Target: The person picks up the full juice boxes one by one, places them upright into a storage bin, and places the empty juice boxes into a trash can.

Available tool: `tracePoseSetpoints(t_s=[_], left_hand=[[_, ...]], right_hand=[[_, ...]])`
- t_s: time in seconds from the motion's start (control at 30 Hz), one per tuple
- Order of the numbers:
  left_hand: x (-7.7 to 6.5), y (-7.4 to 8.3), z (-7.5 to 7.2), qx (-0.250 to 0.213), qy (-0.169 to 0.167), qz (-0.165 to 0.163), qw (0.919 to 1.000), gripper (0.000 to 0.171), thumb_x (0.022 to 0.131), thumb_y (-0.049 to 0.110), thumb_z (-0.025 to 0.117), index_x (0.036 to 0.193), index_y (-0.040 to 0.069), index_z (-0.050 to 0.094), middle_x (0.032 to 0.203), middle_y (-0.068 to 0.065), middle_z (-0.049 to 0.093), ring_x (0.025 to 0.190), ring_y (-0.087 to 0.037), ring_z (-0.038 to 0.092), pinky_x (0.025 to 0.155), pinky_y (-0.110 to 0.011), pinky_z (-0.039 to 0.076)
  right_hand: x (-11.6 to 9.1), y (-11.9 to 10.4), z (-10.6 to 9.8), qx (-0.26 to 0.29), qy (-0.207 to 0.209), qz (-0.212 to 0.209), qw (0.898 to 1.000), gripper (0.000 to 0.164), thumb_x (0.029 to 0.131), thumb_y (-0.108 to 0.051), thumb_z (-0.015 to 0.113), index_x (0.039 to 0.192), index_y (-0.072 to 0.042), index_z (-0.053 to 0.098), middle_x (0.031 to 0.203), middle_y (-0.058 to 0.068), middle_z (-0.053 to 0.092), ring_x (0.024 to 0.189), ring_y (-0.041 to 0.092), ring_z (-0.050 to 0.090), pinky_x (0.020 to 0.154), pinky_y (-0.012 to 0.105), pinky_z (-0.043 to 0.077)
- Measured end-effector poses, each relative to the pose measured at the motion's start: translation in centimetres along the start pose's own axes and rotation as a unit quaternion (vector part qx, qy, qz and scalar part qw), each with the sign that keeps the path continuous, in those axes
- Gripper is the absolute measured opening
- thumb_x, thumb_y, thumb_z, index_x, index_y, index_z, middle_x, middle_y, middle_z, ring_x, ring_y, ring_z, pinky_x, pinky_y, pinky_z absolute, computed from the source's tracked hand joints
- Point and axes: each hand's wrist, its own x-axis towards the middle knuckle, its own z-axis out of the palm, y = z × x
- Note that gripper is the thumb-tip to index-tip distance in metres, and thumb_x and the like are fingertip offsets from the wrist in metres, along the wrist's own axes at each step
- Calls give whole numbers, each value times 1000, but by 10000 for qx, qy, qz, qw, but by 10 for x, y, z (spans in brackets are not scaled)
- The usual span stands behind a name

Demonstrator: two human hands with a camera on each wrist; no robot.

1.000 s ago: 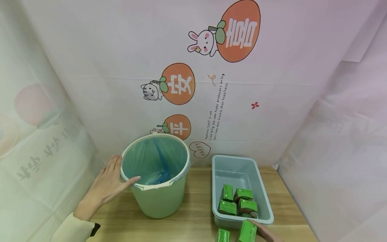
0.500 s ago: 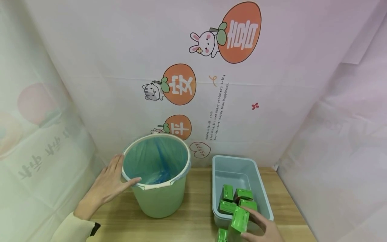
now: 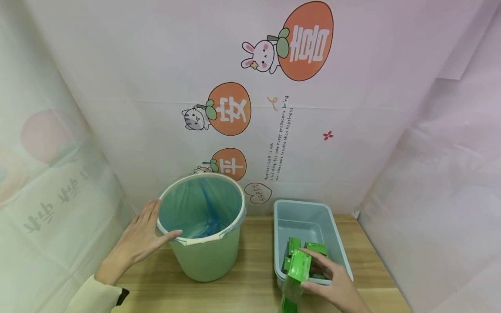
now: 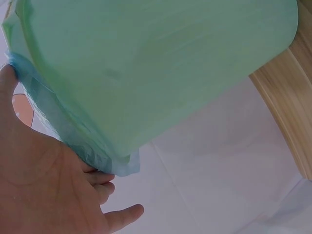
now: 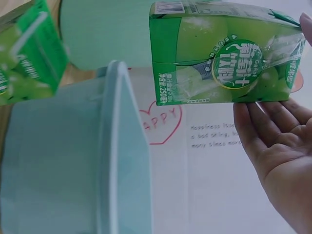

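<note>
My left hand (image 3: pixel 138 237) rests at the left rim of a pale green bucket (image 3: pixel 207 261), fingers along its outside and thumb stretched over the front rim. A thin blue plastic liner (image 4: pixel 73 126) folds over that rim; the left wrist view shows the palm beside it. My right hand (image 3: pixel 332 278) holds a green grape juice carton (image 5: pixel 204 48) between thumb and fingers, raised over the front edge of a blue-grey tub (image 3: pixel 303 211). Another green juice carton (image 3: pixel 289 306) stands in front of the tub, partly cut off by the frame and overlapped by the held one.
Several green juice cartons (image 3: pixel 294 244) are in the near half of the tub, partly hidden by my right hand. Wooden tabletop (image 3: pixel 256 243) lies between bucket and tub. A printed white cloth backdrop (image 3: pixel 164 130) rises behind, with cloth sides left and right.
My right hand has come up from the lower edge with the juice carton, moving left and away from me in front of the tub. The left hand stays at the bucket rim.
</note>
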Motion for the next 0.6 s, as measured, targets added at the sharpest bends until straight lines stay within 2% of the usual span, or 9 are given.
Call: tracePoseSetpoints(t_s=[0.1,0.2,0.3,0.43,0.53,0.6], left_hand=[[0,0,0,25,-7,8,10000,118,96,70,61,165,-10,9,171,-33,13,155,-53,16,117,-76,23],[0,1,0,30,-21,20,10000,117,96,70,61,166,-9,9,171,-33,13,156,-53,16,117,-76,22],[-1,0,0,26,-23,35,10000,117,96,69,61,166,-9,9,171,-33,13,156,-53,15,117,-77,22],[-2,0,0,43,-18,58,10000,116,96,69,61,165,-9,10,171,-33,14,156,-52,14,117,-77,22],[-1,0,0,61,-39,63,10000,117,96,70,61,166,-9,9,171,-33,13,157,-52,12,117,-78,21],[0,0,-1,84,-51,63,9999,117,96,70,60,166,-8,9,171,-33,12,157,-52,10,116,-79,19]], right_hand=[[6,-5,1,187,-57,-229,9995,68,90,-11,85,151,-3,56,141,30,61,109,12,71,84,33,63],[13,-10,2,132,-48,-300,9995,67,90,-13,86,151,-7,57,139,24,64,112,17,71,83,33,63],[21,-17,4,-163,13,-433,9989,66,90,-17,87,150,-12,60,139,16,67,115,18,70,90,36,62],[35,-26,5,-462,80,-693,9965,65,89,-19,88,148,-14,62,135,11,70,115,18,70,96,38,60],[45,-32,5,-336,25,-718,9969,64,89,-19,88,148,-13,62,135,14,71,116,27,71,90,35,61],[53,-35,6,-323,6,-698,9970,64,90,-20,87,148,-12,62,135,15,70,117,33,71,91,36,61]])
